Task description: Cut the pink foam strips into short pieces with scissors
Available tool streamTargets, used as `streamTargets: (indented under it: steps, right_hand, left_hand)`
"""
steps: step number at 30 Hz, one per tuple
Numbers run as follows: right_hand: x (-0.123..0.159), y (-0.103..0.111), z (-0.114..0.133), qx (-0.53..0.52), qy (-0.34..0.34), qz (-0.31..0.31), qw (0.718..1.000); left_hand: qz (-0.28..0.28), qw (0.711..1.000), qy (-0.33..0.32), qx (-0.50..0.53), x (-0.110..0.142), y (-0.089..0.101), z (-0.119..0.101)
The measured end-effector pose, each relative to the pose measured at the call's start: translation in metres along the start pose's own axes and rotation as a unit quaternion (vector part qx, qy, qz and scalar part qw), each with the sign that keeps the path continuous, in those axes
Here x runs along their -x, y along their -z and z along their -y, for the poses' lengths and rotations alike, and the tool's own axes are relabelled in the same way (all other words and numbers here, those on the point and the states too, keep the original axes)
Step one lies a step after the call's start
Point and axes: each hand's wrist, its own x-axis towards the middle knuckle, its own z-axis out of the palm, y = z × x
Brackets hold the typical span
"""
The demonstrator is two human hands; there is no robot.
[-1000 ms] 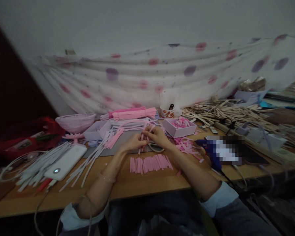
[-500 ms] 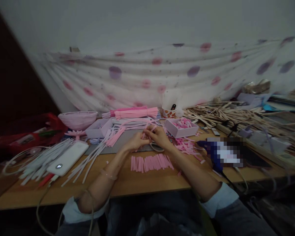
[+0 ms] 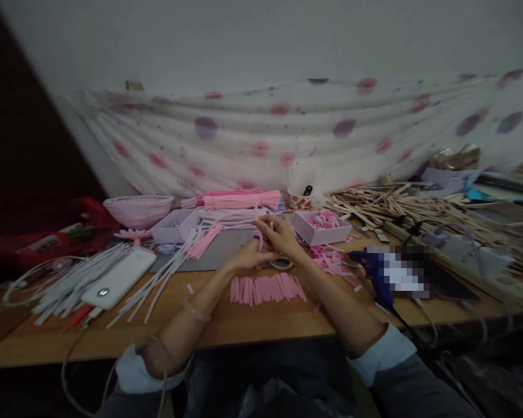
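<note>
A pale pink chenille stem (image 3: 261, 242) runs upright between my hands over the grey mat (image 3: 233, 247). My left hand (image 3: 249, 256) is closed on its lower part. Higher and to the right, my right hand (image 3: 281, 237) pinches the stem between thumb and fingers. Below my right wrist, a looped handle (image 3: 283, 263), perhaps of scissors, lies partly hidden. Nearer me on the wooden table, short pink pieces (image 3: 268, 289) lie side by side in a row.
A white box (image 3: 320, 235) of pink bits stands right, beside loose pink strips (image 3: 329, 259). Bundled pink stems (image 3: 242, 200) lie behind. White stems (image 3: 82, 281), a power bank (image 3: 119, 278) and a pink basket (image 3: 138, 212) are left. A blue glue gun (image 3: 377, 278) and wooden sticks (image 3: 392, 203) are right.
My hands have drawn slightly apart, the left going lower, and more of the pink stem shows between them. The row of short pieces is unchanged.
</note>
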Motion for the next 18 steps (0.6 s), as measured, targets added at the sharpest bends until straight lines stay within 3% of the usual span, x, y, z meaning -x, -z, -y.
streamTargets:
  steps: [2, 6, 11, 14, 16, 18]
  right_hand:
    - [-0.002, 0.004, -0.003, -0.024, -0.027, -0.001, 0.999]
    - [-0.005, 0.007, -0.011, -0.083, -0.034, 0.058, 0.994]
    - [-0.011, 0.015, -0.011, -0.191, -0.048, -0.059, 0.979]
    - [-0.006, 0.02, -0.007, -0.126, -0.019, -0.01, 0.992]
    - [0.001, 0.017, -0.004, -0.017, 0.041, 0.061, 0.997]
    - [0.006, 0.011, -0.002, 0.077, 0.103, 0.093, 0.987]
  left_hand:
    - [-0.022, 0.999, -0.009, -0.029, 0.003, 0.007, -0.006]
    - [-0.025, 0.995, -0.013, -0.092, 0.007, 0.017, -0.013]
    - [-0.011, 0.994, 0.004, -0.11, 0.005, 0.018, -0.009]
    - [-0.046, 0.996, 0.017, -0.078, 0.005, 0.021, -0.008]
    - [-0.056, 0.997, 0.008, -0.058, 0.006, 0.021, -0.009]
    - [-0.066, 0.995, -0.015, -0.072, 0.007, 0.018, -0.011]
